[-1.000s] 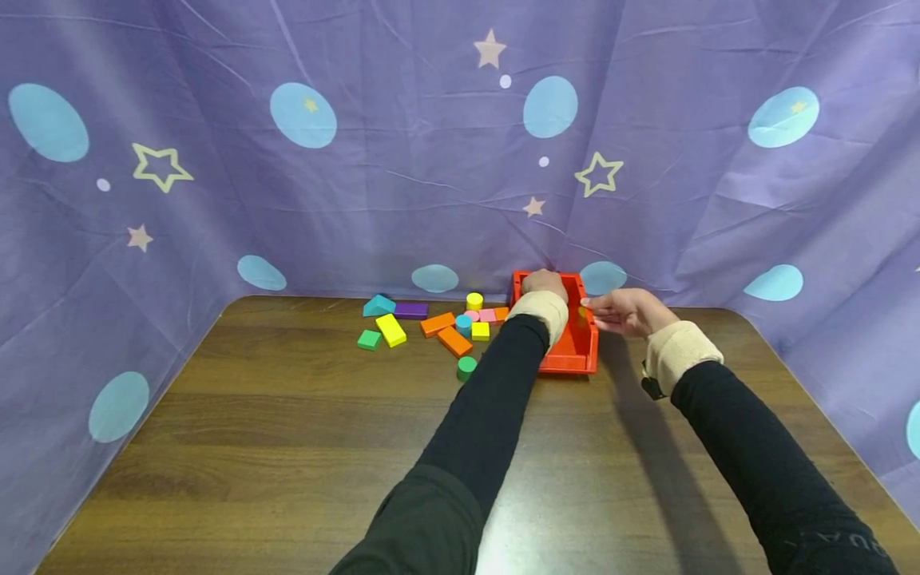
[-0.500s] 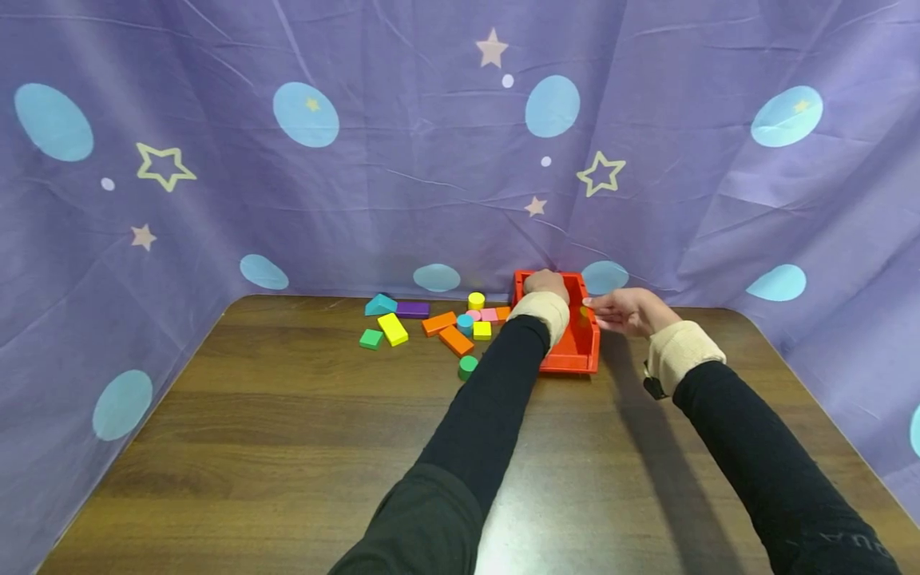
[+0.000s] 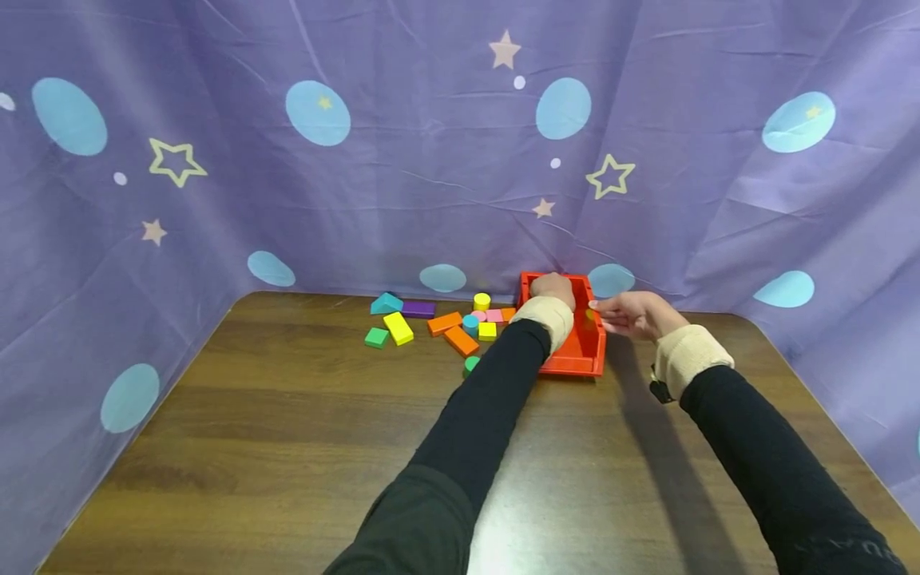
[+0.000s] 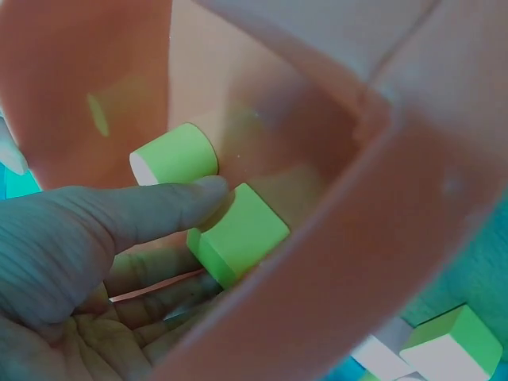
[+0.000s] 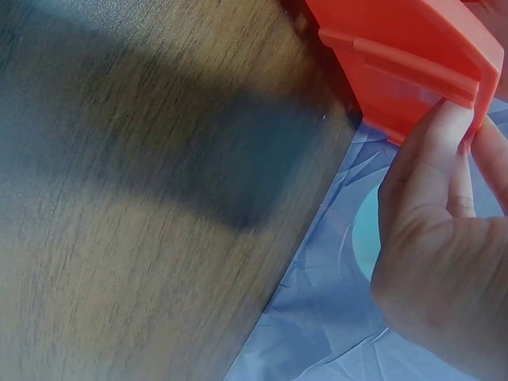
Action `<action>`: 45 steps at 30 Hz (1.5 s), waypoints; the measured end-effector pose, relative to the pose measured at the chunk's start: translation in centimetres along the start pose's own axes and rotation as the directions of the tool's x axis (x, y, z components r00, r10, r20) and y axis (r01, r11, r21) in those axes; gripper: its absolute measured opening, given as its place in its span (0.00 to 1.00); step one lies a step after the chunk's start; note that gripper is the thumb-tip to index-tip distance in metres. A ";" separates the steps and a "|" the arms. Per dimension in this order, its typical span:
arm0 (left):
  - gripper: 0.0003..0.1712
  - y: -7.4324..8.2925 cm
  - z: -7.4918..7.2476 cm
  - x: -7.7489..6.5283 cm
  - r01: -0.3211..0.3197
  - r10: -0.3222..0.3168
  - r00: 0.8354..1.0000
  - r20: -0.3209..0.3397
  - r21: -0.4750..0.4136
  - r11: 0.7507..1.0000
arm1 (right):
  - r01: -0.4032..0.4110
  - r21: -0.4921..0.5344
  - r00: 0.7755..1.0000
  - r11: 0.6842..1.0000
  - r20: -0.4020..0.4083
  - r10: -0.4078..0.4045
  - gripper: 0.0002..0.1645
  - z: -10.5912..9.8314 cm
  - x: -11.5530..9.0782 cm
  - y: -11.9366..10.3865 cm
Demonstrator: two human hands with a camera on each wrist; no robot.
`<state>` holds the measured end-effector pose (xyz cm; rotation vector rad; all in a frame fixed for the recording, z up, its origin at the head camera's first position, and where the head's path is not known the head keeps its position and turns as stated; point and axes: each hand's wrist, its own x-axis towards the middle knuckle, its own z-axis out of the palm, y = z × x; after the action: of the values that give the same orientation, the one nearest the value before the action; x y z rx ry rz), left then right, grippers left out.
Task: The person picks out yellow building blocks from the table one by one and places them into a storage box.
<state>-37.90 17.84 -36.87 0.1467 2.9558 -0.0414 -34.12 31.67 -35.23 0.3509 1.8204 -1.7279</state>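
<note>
A red open-topped bin (image 3: 575, 366) stands at the back of the table. My left hand (image 3: 552, 288) reaches down inside it, its fingers hidden from the head view. In the left wrist view, that hand's thumb and fingers pinch a square-faced block (image 4: 242, 230) that looks yellow-green under the tinted colours. Just beyond the thumb lies a small cylinder block (image 4: 176, 155), similarly tinted. My right hand (image 3: 636, 314) pinches the bin's right wall at the rim; the right wrist view shows thumb and fingers on either side of the red wall (image 5: 413, 48).
Left of the bin lie loose blocks, among them a purple block (image 3: 418, 309), a blue triangle (image 3: 386, 303), a yellow block (image 3: 398, 328), an orange block (image 3: 461, 342) and a green cylinder (image 3: 471, 365), partly behind the left sleeve. A purple curtain (image 3: 402, 200) hangs behind the table.
The head view has shifted slightly, so everything appears a little further right. Both hands keep their places at the bin, and no block on the table has visibly moved.
</note>
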 end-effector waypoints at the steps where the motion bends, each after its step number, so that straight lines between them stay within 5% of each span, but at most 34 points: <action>1: 0.16 -0.1 -0.1 -0.1 0.000 0.000 1.000 0.000 0.000 1.000 | 0.001 -0.006 1.000 1.000 0.007 -0.001 0.23 0.0 0.0 0.0; 6: 0.17 -0.6 -0.8 -0.4 -0.018 0.018 1.000 -0.012 -0.003 1.000 | 0.028 -0.032 1.000 0.999 0.014 -0.028 0.19 -0.2 0.5 0.1; 12: 0.17 -1.6 -1.8 -1.3 -0.126 0.126 0.990 -0.067 0.008 0.992 | 0.059 -0.032 0.993 0.998 0.106 -0.055 0.12 -1.2 1.4 0.5; 20: 0.13 -3.4 -3.5 -2.7 -0.279 0.271 0.953 -0.138 -0.040 0.960 | -0.009 0.004 0.999 1.000 0.034 0.009 0.23 0.1 0.1 0.6; 26: 0.09 -5.9 -5.7 -3.7 -0.387 0.376 0.913 -0.157 -0.046 0.921 | -0.001 -0.018 1.000 1.000 0.015 0.001 0.21 0.1 0.0 0.5; 37: 0.07 -9.1 -8.6 -5.4 -0.431 0.429 0.886 -0.177 0.027 0.902 | -0.020 0.017 0.999 1.000 0.033 0.019 0.24 0.0 0.0 0.4; 45: 0.11 -11.0 -8.9 -6.3 -0.444 0.439 0.876 -0.199 0.023 0.896 | -0.005 0.033 0.998 0.999 0.058 0.003 0.24 -0.1 0.2 0.4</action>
<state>-34.45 6.60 -26.72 0.8678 3.0348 0.0752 -34.07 31.78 -35.67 0.3142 1.7509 -1.7489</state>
